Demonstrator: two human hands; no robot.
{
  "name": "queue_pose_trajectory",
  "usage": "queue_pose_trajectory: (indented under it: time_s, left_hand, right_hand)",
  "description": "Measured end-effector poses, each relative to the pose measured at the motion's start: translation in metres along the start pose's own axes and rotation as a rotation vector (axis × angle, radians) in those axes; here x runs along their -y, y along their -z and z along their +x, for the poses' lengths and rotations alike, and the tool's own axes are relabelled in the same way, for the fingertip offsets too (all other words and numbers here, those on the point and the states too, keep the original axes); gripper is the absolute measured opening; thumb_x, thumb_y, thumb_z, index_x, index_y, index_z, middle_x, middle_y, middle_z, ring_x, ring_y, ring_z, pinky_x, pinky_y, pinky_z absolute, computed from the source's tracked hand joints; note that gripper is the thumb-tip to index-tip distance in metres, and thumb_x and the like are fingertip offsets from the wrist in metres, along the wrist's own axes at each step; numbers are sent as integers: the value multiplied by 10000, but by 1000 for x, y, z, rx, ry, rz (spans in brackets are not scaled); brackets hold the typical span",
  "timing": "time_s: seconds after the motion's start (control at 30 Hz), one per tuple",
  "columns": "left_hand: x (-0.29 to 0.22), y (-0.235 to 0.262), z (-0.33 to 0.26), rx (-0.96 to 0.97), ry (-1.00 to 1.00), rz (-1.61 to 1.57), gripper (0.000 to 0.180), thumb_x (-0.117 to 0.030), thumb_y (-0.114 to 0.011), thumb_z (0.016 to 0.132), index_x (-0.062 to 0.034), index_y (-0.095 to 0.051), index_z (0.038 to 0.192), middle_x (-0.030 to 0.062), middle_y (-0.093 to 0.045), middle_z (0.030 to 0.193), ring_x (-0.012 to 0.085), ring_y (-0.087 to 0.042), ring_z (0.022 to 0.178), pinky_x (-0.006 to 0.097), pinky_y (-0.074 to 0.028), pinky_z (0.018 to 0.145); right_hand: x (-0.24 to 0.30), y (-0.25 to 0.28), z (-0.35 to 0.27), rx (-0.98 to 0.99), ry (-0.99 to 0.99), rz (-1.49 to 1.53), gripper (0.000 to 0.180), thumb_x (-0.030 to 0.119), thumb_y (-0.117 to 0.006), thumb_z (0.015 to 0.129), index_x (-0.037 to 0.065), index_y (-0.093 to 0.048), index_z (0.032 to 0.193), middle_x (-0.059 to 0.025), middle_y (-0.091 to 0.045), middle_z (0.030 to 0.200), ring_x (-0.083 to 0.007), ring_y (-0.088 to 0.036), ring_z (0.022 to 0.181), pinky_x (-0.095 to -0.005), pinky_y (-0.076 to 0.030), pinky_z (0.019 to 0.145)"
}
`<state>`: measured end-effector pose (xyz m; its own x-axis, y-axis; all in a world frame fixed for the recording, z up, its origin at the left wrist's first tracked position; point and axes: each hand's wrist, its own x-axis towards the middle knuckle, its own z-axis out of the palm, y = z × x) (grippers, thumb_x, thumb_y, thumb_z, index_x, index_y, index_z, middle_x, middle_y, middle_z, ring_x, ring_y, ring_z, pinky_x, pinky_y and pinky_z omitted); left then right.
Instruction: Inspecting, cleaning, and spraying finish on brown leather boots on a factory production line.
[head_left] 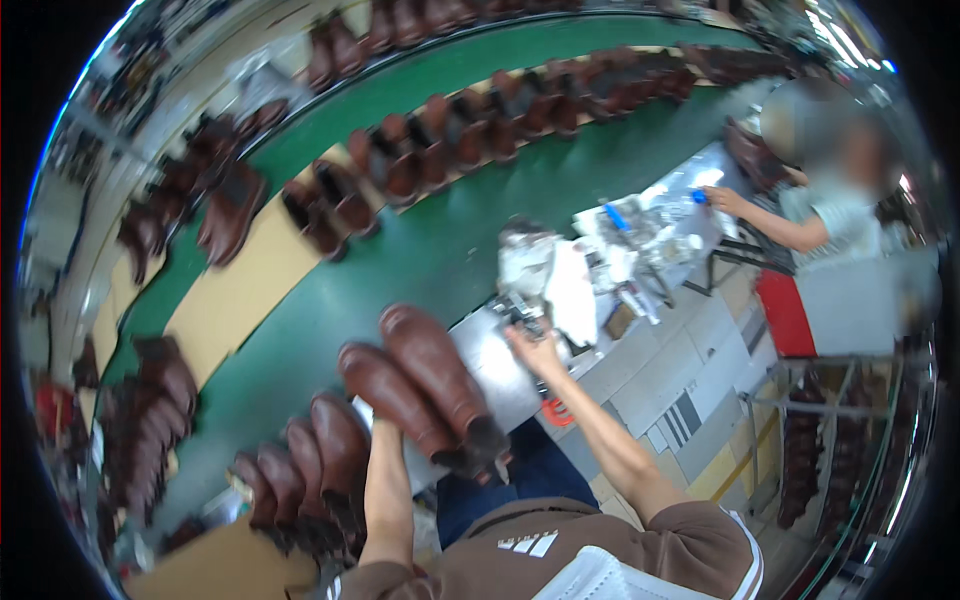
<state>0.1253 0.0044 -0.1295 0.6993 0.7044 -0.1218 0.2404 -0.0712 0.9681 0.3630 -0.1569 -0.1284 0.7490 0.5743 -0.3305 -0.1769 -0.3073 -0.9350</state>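
A pair of brown leather boots (425, 375) lies tilted, toes over the green table and shaft openings toward my lap. My left hand (384, 424) is under the nearer boot and appears to hold the pair from below; the boots hide most of its fingers. My right hand (533, 350) reaches out to the metal-topped edge of the table (495, 350). Its fingers are at a small dark and silvery object (520, 312), too blurred to make out whether they grip it. A white cloth or paper (571, 295) lies just beyond.
Several brown boots (320, 450) stand left of my left arm. Rows of brown shoes (460, 135) line cardboard strips (245, 270) on the long green table (420, 255). At the right, a person (850, 200) reaches toward a blue-topped item (699, 196). A rack (810, 405) holds more footwear.
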Motion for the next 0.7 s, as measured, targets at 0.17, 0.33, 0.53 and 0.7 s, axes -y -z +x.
queue_pose_trajectory:
  time_s: [0.17, 0.33, 0.53, 0.7]
  left_hand:
    - [7, 22, -15, -225, 188, -52, 338, -265, -430, 973, -89, -479, 1257, 96, -536, 1209, 220, -492, 1105, 345, -329, 1047]
    - [15, 21, -16, -260, 194, -178, 335, -260, -431, 972, -87, -479, 1256, 96, -536, 1207, 219, -492, 1102, 343, -330, 1046]
    - [28, 5, -12, -229, 169, -313, 332, -254, -432, 972, -86, -479, 1255, 95, -536, 1205, 217, -492, 1098, 340, -331, 1045]
    - [39, 0, -15, -190, 139, -426, 330, -249, -433, 972, -85, -479, 1255, 95, -536, 1203, 216, -493, 1095, 338, -332, 1044]
  right_hand:
    - [100, 22, -77, 223, 102, -75, 283, 122, -690, 830, -6, -587, 1061, -13, -622, 902, -75, -562, 810, -221, -460, 720]
    - [201, 23, -128, 388, 225, -126, 298, 79, -673, 832, -32, -572, 1090, -7, -623, 803, -78, -571, 756, -227, -466, 710]
    - [252, 6, -147, 602, 246, -317, 270, 111, -705, 809, -50, -619, 1008, -20, -604, 689, -68, -519, 651, -239, -448, 606]
    - [269, 9, -140, 523, 187, -423, 231, 106, -708, 806, -47, -627, 958, -18, -578, 664, -60, -482, 621, -236, -418, 560]
